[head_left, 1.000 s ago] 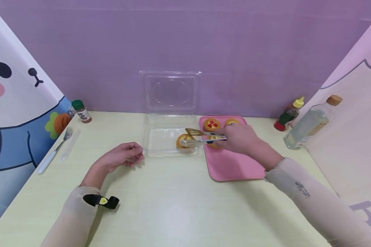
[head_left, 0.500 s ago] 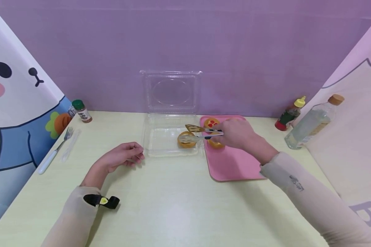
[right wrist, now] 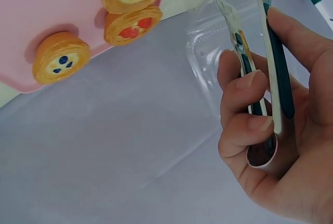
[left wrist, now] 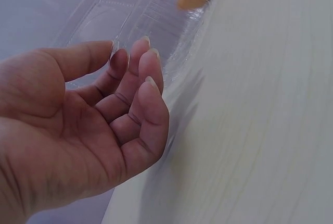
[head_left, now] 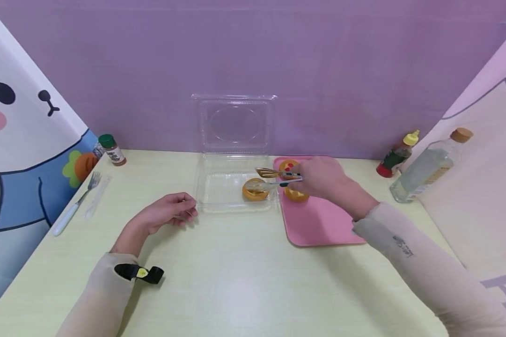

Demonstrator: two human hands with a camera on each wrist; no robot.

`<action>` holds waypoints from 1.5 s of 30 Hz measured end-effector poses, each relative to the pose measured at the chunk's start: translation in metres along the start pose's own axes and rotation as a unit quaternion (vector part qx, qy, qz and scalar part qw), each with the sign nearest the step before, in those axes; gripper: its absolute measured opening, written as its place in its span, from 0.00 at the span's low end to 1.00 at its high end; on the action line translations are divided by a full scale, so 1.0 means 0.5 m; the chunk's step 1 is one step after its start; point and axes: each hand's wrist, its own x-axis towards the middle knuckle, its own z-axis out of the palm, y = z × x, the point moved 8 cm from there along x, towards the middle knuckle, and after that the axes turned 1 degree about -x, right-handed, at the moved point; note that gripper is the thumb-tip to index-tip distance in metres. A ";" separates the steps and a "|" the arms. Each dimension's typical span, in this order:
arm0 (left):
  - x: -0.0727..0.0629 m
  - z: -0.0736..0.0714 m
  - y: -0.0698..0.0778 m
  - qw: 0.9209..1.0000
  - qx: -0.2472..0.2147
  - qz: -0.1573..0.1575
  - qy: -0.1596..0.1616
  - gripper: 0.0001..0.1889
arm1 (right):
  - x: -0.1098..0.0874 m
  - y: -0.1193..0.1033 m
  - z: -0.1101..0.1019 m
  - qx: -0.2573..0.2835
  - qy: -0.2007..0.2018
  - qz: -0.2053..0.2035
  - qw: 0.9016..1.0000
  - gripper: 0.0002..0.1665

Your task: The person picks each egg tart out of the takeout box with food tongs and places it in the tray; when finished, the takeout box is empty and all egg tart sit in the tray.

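Observation:
My right hand [head_left: 322,177] grips metal tongs [right wrist: 280,73] with dark green handle pads. Their arms are apart, the nearer one lying over a round golden pastry [head_left: 254,191] in the clear plastic container [head_left: 219,187]. The container's lid [head_left: 236,124] stands raised against the backdrop. My left hand [head_left: 168,213] is at the front left corner of the container; thumb and forefinger pinch its edge while the other fingers curl loosely. On the pink tray [head_left: 320,229] are more pastries, including one with red topping [right wrist: 132,26] and one with blue dots [right wrist: 61,60], which my right hand hides in the head view.
At the back right stand a sauce bottle with yellow cap [head_left: 398,153] and a clear bottle with cork [head_left: 429,166]. A green-capped spice jar [head_left: 112,150], a fork [head_left: 77,203] and a clear wrapped utensil [head_left: 97,196] lie or stand at left.
My right hand has drawn slightly left and back with the tongs. The pastry in the container has shifted a little to the right and back. My left hand stays put.

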 end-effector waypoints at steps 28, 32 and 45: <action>-0.003 0.009 0.012 1.000 0.004 0.007 -0.009 0.16 | 0.000 -0.006 0.047 0.115 0.001 -0.033 0.993 0.22; -0.003 0.007 0.012 1.000 0.005 0.007 -0.008 0.16 | -0.009 0.007 0.048 0.155 0.009 -0.025 0.988 0.22; -0.001 0.001 0.001 1.000 0.006 0.003 -0.001 0.19 | -0.060 0.085 0.028 0.260 0.025 0.019 0.965 0.19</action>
